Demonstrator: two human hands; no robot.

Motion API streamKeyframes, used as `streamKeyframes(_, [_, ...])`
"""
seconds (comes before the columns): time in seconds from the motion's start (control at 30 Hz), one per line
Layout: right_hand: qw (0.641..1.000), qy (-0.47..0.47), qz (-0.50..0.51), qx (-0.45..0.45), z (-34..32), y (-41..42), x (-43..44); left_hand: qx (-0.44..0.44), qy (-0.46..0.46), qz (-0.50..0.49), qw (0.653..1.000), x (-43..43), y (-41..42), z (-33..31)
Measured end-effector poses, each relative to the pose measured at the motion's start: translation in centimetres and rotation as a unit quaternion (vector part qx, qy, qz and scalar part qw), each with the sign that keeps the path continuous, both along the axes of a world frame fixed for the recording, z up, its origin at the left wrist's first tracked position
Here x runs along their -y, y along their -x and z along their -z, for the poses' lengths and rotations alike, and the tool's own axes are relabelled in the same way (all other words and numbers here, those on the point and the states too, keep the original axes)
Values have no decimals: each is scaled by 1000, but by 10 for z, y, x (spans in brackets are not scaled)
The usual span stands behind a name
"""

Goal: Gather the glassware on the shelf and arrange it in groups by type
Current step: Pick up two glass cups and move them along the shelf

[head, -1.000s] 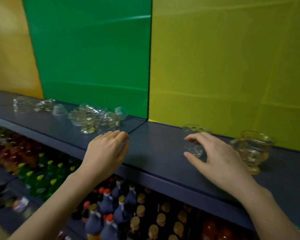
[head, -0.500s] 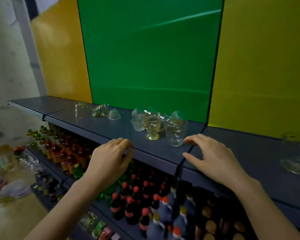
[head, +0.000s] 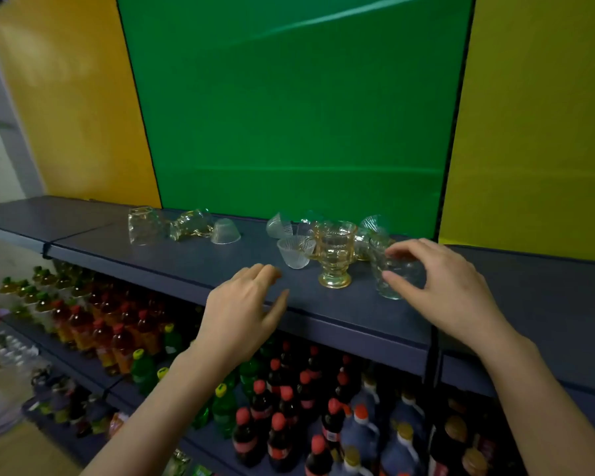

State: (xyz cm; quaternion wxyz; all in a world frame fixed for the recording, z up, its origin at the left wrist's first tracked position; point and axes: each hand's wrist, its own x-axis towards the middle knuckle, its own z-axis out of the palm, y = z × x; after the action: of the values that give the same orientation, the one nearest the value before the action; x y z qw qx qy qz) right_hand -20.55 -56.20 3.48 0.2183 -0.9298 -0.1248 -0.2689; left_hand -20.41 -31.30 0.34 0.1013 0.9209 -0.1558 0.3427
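Observation:
Glassware stands on the dark blue shelf (head: 172, 255). In the middle are an amber footed cup (head: 334, 255), a small clear ribbed bowl (head: 295, 251) to its left and a clear tumbler (head: 397, 271) to its right. My right hand (head: 450, 290) curves around the tumbler with thumb and fingers apart; I cannot tell whether it touches. My left hand (head: 244, 310) hovers open and empty over the shelf's front edge, short of the ribbed bowl. Further left are a clear tumbler (head: 143, 224), an amber glass on its side (head: 190, 223) and an upturned clear bowl (head: 225, 231).
More clear pieces (head: 279, 225) lie tipped behind the amber cup, against the green back panel (head: 289, 115). Yellow panels flank it. Lower shelves hold several rows of drink bottles (head: 282, 417). A vertical seam (head: 433, 355) divides the shelf under my right wrist.
The view has swung left, away from the glasses on the right part of the shelf. My right hand has moved from the shelf edge onto the clear tumbler. My left hand stays open.

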Motion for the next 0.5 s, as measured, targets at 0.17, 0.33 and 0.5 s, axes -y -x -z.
streamKeyframes(0.17, [999, -14, 27, 37, -4, -19, -2, 34, 11, 38, 999, 4, -44, -14])
streamKeyframes(0.33, [997, -40, 59, 40, -4, -34, -1, 28, 72, 89, 993, 9, -82, -22])
streamKeyframes(0.5, [991, -89, 99, -7, 4, -42, -3, -43, 148, 158, 975, 17, -108, -18])
